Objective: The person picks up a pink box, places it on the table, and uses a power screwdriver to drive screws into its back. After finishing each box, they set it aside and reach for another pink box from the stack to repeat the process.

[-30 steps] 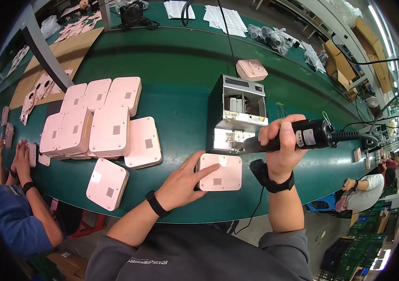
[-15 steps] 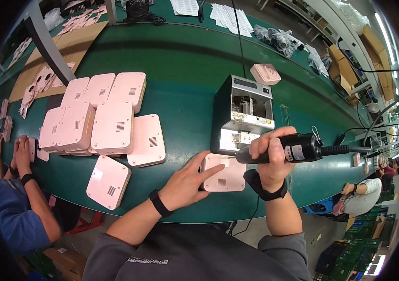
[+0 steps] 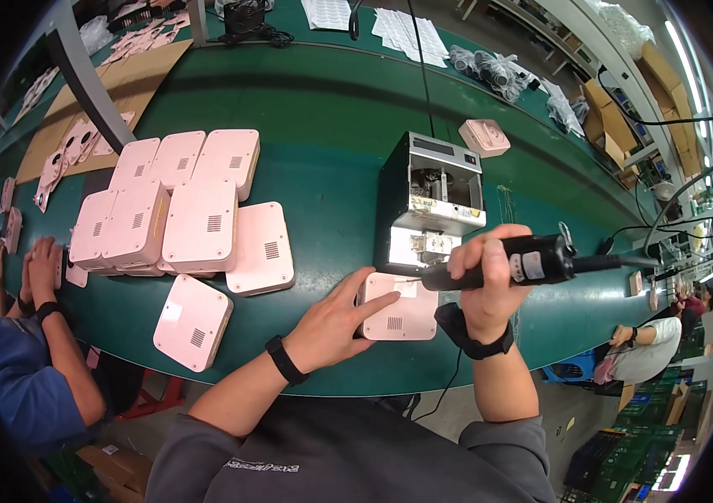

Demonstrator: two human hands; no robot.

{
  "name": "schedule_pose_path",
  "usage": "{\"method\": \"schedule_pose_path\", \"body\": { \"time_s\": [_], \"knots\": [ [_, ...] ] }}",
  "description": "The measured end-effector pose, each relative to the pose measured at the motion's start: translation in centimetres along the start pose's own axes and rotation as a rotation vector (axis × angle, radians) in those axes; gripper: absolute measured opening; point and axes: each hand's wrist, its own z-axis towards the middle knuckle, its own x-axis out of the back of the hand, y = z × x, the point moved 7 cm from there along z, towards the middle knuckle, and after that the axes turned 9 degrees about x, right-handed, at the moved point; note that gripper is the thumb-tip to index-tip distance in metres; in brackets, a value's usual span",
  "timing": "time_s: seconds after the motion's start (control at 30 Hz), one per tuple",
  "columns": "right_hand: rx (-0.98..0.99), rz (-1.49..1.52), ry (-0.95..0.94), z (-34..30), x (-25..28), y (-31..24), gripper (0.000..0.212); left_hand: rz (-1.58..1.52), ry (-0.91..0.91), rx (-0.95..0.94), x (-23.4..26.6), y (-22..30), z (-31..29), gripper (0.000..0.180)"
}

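A pale pink square plastic case (image 3: 413, 329) with a slotted vent lies flat before me at the table's near edge. My left hand (image 3: 323, 325) grips its left side, with the index finger stretched over the top face. In my right hand (image 3: 489, 281) is a black corded electric screwdriver (image 3: 542, 261), fingers wrapped around its body. The tool lies nearly level, its thin bit pointing left over the case's far part; whether the tip touches a screw is too small to tell. Just beyond the case stands a black and silver screw feeder (image 3: 447, 220) with an open front.
Several pink cases (image 3: 200, 222) are piled at the left, and a single case (image 3: 193, 323) lies nearer me. Another pink part (image 3: 484, 137) sits beyond the feeder. A co-worker's hands (image 3: 41, 272) rest at the far left. A cord (image 3: 420, 67) hangs over the table.
My view has shifted slightly. The feeder looks a little higher and further left, and the pink part behind it appears turned. Both hands keep their hold on case and screwdriver.
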Motion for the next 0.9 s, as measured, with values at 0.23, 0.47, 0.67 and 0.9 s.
{"method": "schedule_pose_path", "body": {
  "time_s": [0.23,0.47,0.67,0.9],
  "knots": [
    [0.146,0.02,-0.024,2.1,0.7,-2.6,0.012,0.027,-0.028,-0.057,-2.0,1.3,0.5,0.077],
    [0.066,-0.017,-0.059,2.1,0.8,-1.4,0.016,0.035,-0.036,-0.074,-2.2,1.5,1.1,0.078],
    [0.032,0.147,-0.15,0.2,-1.6,-2.4,0.02,0.022,-0.046,-0.06,-2.1,1.5,1.2,0.078],
    [-0.024,0.171,-0.176,-0.9,-1.9,-0.4,0.023,0.047,-0.042,-0.071,-2.4,1.3,1.3,0.076]
  ]
}}
